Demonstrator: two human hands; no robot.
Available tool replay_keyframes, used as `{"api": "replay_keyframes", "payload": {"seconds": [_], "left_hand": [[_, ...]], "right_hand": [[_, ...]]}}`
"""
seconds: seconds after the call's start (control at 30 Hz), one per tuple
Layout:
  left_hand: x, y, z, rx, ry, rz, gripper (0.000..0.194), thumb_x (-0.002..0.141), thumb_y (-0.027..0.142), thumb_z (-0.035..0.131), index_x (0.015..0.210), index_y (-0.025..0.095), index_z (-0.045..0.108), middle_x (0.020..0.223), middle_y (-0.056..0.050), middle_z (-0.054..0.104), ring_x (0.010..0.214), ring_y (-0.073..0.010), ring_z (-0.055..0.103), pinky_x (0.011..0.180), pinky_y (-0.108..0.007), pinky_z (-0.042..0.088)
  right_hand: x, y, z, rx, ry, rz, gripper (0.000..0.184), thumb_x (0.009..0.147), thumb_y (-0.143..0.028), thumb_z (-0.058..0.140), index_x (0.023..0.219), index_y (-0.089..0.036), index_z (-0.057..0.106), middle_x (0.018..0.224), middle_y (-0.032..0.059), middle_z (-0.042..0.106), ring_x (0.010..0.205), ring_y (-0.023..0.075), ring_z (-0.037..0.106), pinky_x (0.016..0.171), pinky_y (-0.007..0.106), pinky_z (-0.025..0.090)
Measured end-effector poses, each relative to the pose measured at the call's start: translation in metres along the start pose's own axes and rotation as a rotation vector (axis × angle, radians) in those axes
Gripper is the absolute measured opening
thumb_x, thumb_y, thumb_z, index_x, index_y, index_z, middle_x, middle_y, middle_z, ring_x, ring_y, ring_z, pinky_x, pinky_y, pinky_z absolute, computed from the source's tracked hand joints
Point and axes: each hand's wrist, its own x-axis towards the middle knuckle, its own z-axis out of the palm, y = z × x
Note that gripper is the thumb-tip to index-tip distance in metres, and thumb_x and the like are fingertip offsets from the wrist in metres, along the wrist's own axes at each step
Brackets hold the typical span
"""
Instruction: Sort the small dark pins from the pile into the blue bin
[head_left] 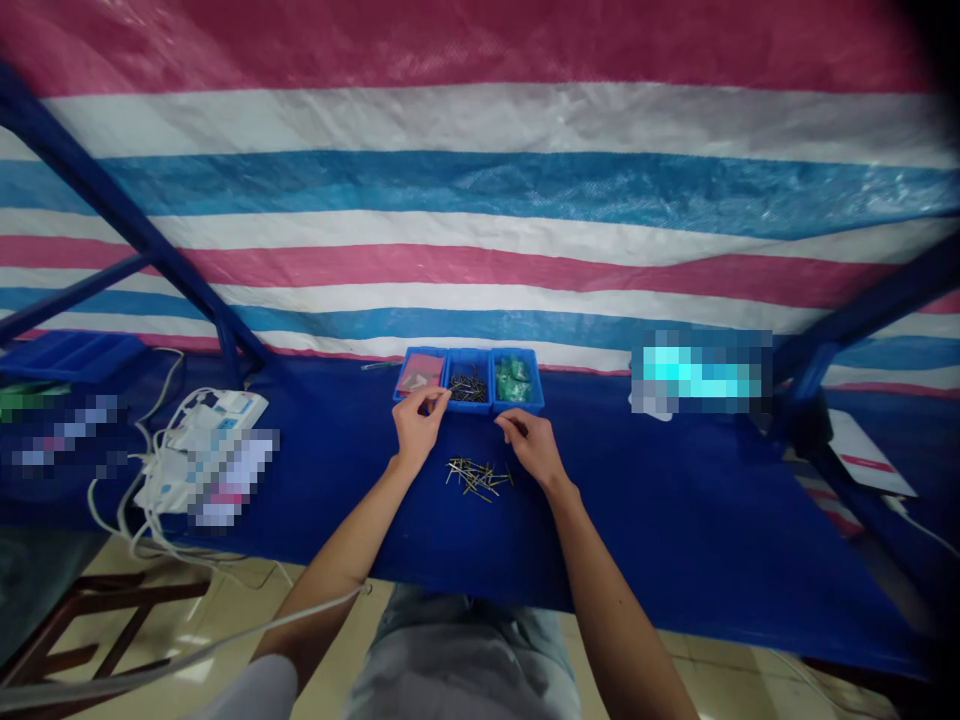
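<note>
My left hand (418, 424) is at the front of the left blue bin (397, 398), its thumb and fingers pinched together beside the middle bin. Whatever it holds, if anything, is too small to make out. My right hand (531, 445) hovers just in front of the right blue bin (517, 408), fingers curled into a pinch; its contents cannot be made out either. Between my wrists lies a loose pile of thin metal screws or nails (478, 479). Similar dark pieces (468, 384) fill the middle bin. Green packets (514, 382) fill the right bin, and a pink piece (421, 368) lies in the left.
White power strips (225, 420) with tangled cables lie at the left on the blue tabletop (675, 520). A blue divided tray (75, 355) stands far left. A white flat box (870, 455) is at the right. Behind hangs a striped tarp (480, 265), with blue frame bars (142, 230) at the sides.
</note>
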Motion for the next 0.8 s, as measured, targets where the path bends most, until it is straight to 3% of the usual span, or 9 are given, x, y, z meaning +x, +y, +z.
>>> {"api": "replay_keyframes", "payload": {"seconds": [0.13, 0.27, 0.4, 0.53, 0.63, 0.8], "left_hand": [[0.002, -0.005, 0.004, 0.07, -0.021, -0.029, 0.016, 0.084, 0.035, 0.071, 0.082, 0.019, 0.072, 0.067, 0.001, 0.067, 0.055, -0.0112, 0.054, 0.061, -0.023, 0.046], [-0.005, -0.003, -0.004, 0.065, -0.047, 0.002, 0.02, 0.085, 0.037, 0.069, 0.078, 0.018, 0.069, 0.066, 0.001, 0.066, 0.053, -0.0108, 0.054, 0.06, -0.023, 0.045], [-0.013, -0.002, -0.012, 0.011, -0.174, 0.027, 0.022, 0.087, 0.038, 0.067, 0.079, 0.017, 0.068, 0.067, 0.0, 0.067, 0.054, -0.0102, 0.054, 0.059, -0.022, 0.045], [-0.018, -0.005, -0.009, -0.018, -0.275, 0.024, 0.022, 0.09, 0.039, 0.064, 0.083, 0.017, 0.067, 0.063, 0.002, 0.064, 0.052, -0.0094, 0.053, 0.059, -0.021, 0.045], [-0.02, -0.007, -0.007, -0.015, -0.331, 0.019, 0.023, 0.09, 0.04, 0.064, 0.083, 0.018, 0.066, 0.062, 0.002, 0.063, 0.052, -0.0086, 0.051, 0.058, -0.02, 0.043], [-0.019, -0.007, -0.009, 0.007, -0.338, 0.009, 0.026, 0.091, 0.042, 0.061, 0.084, 0.018, 0.067, 0.061, 0.002, 0.061, 0.052, -0.0088, 0.05, 0.059, -0.019, 0.043]], "right_hand": [[0.002, 0.01, -0.016, 0.022, -0.268, 0.044, 0.025, 0.088, -0.041, 0.062, 0.081, -0.019, 0.07, 0.072, 0.0009, 0.067, 0.065, 0.0149, 0.058, 0.066, 0.027, 0.044], [0.0, 0.014, -0.038, 0.068, -0.444, 0.125, 0.025, 0.08, -0.043, 0.07, 0.084, -0.018, 0.072, 0.07, -0.0002, 0.064, 0.065, 0.0138, 0.056, 0.064, 0.026, 0.042], [-0.014, 0.004, -0.047, 0.027, -0.559, 0.191, 0.028, 0.074, -0.044, 0.076, 0.084, -0.018, 0.073, 0.069, -0.0009, 0.062, 0.065, 0.0139, 0.055, 0.062, 0.025, 0.042], [-0.036, -0.008, -0.04, -0.18, -0.458, 0.261, 0.026, 0.068, -0.04, 0.082, 0.072, -0.019, 0.067, 0.067, -0.002, 0.061, 0.063, 0.0138, 0.055, 0.058, 0.025, 0.038], [-0.048, -0.012, -0.034, -0.318, -0.364, 0.24, 0.018, 0.072, -0.034, 0.077, 0.07, -0.02, 0.067, 0.071, 0.0001, 0.062, 0.065, 0.0144, 0.055, 0.06, 0.026, 0.038], [-0.051, -0.015, -0.032, -0.371, -0.338, 0.234, 0.01, 0.077, -0.029, 0.069, 0.072, -0.02, 0.07, 0.073, 0.0018, 0.065, 0.066, 0.0151, 0.057, 0.063, 0.027, 0.04]]}}
